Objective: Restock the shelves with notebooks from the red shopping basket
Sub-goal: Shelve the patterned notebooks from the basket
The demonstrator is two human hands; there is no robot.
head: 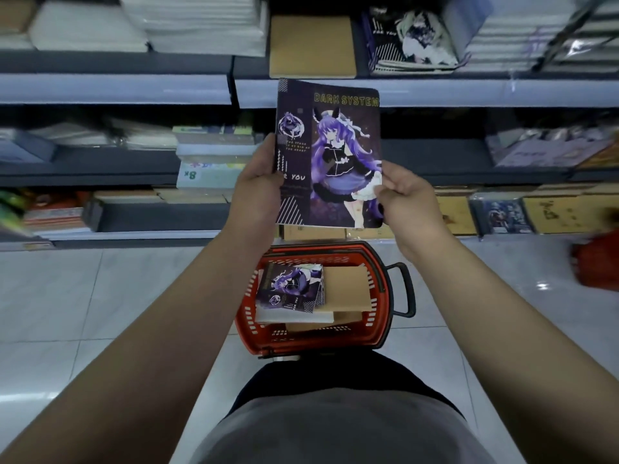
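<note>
Above the red plastic shopping basket [382, 262] on the tiled floor [100, 296], I am holding one dark purple softcover notebook with a cartoon figure on its cover [330, 152] up before the grey metal shelves [117, 88]. My left hand [258, 189] is gripping its lower left edge, thumb curled onto the cover. My right hand [405, 195] is pinching the lower right edge. Both hands are clamped on the same notebook. Its long axis is running away from me, top edge pointing at the shelf above. A matching stack of purple notebooks [412, 41] is lying on that shelf, up and to the right of my grip, beside a brown kraft-covered pad [311, 45]. I am judging the right hand nearer to that stack, so the coming move is calling for a lift forward and rightward. More purple notebooks [291, 286] and brown ones [348, 289] are lying in the basket, so restocking is not finished.
</note>
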